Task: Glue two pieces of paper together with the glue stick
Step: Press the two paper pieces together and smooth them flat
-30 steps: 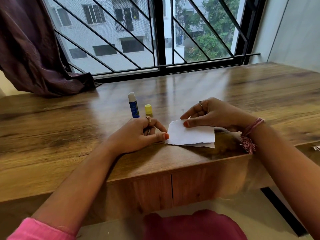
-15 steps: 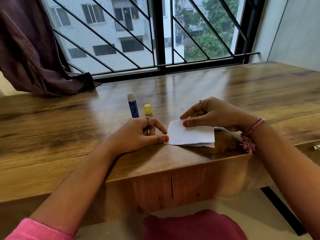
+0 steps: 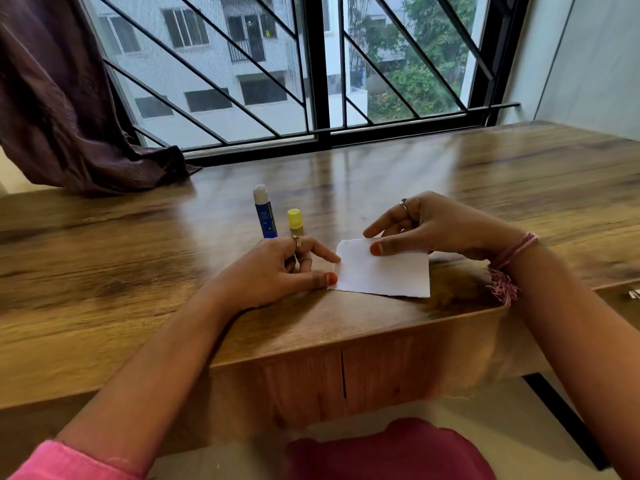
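Note:
White paper lies near the table's front edge; only one sheet shows from above. My right hand holds its far edge, thumb on top and fingers behind it. My left hand rests on the table, its thumb and forefinger tips touching the paper's left edge without gripping it. The blue glue stick stands upright and uncapped just beyond my left hand. Its yellow cap stands beside it on the right.
A wooden table runs under a barred window. A dark curtain drapes onto the table's far left corner. A small pale object lies at the right edge. My pink-clad lap is below the table.
The thin strip of a second sheet that showed under the paper's near edge is no longer visible. Both hands have stayed almost where they were.

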